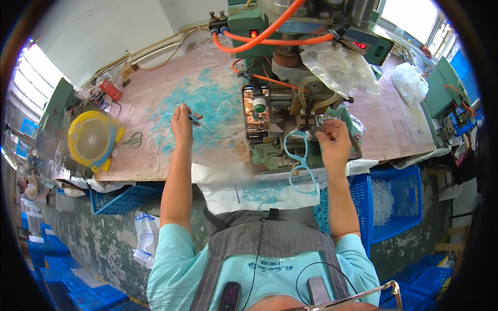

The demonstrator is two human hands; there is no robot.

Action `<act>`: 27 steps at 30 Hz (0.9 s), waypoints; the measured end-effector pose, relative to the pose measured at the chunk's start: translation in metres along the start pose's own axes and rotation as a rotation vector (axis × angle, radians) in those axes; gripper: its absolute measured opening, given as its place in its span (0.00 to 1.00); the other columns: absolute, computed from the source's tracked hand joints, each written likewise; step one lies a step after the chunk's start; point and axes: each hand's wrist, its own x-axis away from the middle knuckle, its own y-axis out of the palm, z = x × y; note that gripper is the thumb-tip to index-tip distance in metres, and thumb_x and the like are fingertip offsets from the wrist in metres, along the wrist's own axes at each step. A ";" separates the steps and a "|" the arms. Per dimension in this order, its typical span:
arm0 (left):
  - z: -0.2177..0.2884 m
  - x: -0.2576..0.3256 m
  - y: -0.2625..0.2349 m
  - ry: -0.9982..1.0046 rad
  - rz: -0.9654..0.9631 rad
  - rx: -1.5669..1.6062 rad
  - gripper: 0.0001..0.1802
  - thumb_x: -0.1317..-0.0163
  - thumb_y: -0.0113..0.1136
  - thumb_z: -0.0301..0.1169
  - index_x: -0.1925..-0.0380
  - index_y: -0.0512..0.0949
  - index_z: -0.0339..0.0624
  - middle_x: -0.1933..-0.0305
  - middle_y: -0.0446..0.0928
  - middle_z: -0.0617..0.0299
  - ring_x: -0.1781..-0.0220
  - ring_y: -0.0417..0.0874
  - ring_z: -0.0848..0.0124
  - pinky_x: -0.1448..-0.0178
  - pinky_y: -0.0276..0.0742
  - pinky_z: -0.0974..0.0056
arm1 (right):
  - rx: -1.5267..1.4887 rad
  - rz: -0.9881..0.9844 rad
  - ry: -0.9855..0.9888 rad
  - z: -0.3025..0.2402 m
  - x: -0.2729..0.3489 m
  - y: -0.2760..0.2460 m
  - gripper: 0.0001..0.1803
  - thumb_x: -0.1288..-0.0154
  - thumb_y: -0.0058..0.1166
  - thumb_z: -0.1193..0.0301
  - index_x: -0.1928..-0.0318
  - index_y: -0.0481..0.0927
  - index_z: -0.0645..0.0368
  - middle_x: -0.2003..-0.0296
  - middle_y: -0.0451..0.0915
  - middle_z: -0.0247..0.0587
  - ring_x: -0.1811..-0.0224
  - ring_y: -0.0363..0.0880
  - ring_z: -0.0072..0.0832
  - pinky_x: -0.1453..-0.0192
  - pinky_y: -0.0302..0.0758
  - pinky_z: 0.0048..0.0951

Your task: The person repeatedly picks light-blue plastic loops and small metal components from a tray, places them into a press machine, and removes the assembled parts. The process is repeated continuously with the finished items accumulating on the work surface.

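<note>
A light blue eyeglass frame front (303,179) hangs at the machine (280,155), one rim above the other. Its upper end is up by the machine's working point. Just right of that end is my right hand (335,141), thumb and fingers pinched together; whatever they may hold is too small to make out. My left hand (182,125) is closed over the pile of thin light blue frame pieces (218,110) on the table. A slim, partly dark thing sticks out from its fingers, its kind unclear. More blue pieces (264,194) lie on the white cloth over my lap.
A phone (256,115) stands against the machine, below orange hoses (275,32). On the left are a yellow fan (93,139) and green-handled scissors (134,140). Small shiny parts lie behind my right hand. Blue crates (397,205) stand below the table's edge at right.
</note>
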 end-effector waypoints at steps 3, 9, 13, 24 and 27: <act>0.009 0.015 0.019 0.139 0.025 -0.422 0.18 0.28 0.48 0.41 0.71 0.74 0.40 0.73 0.80 0.58 0.70 0.82 0.68 0.67 0.72 0.61 | 0.055 0.000 0.014 -0.013 0.007 0.012 0.21 0.49 0.63 0.82 0.54 0.73 0.61 0.72 0.83 0.35 0.76 0.72 0.16 0.68 0.70 0.20; 0.023 0.042 0.055 1.076 0.125 -0.944 0.03 0.39 0.59 0.29 0.71 0.78 0.44 0.70 0.80 0.65 0.65 0.78 0.62 0.47 0.64 0.56 | -0.009 0.048 0.032 -0.016 0.002 0.025 0.23 0.49 0.64 0.82 0.52 0.71 0.62 0.71 0.84 0.38 0.77 0.73 0.15 0.69 0.71 0.19; 0.049 0.056 0.058 1.084 0.059 -0.555 0.05 0.39 0.56 0.24 0.74 0.77 0.40 0.73 0.78 0.58 0.69 0.76 0.59 0.53 0.68 0.58 | -0.164 0.066 0.050 -0.020 0.001 0.037 0.26 0.48 0.64 0.82 0.49 0.69 0.62 0.69 0.83 0.36 0.72 0.75 0.16 0.65 0.72 0.19; 0.074 0.169 0.130 1.277 -0.744 -0.205 0.18 0.49 0.69 0.31 0.57 0.78 0.47 0.52 0.80 0.60 0.52 0.80 0.62 0.44 0.75 0.53 | 0.257 0.173 -0.184 0.026 -0.023 0.004 0.19 0.48 0.65 0.77 0.54 0.77 0.60 0.67 0.82 0.38 0.67 0.79 0.29 0.58 0.74 0.30; 0.066 0.171 0.138 1.226 -0.758 -0.188 0.19 0.51 0.69 0.29 0.57 0.78 0.44 0.52 0.80 0.60 0.52 0.80 0.60 0.43 0.75 0.51 | 0.620 0.288 -0.139 0.070 -0.045 -0.039 0.14 0.46 0.64 0.74 0.57 0.80 0.58 0.66 0.84 0.40 0.64 0.82 0.32 0.54 0.76 0.34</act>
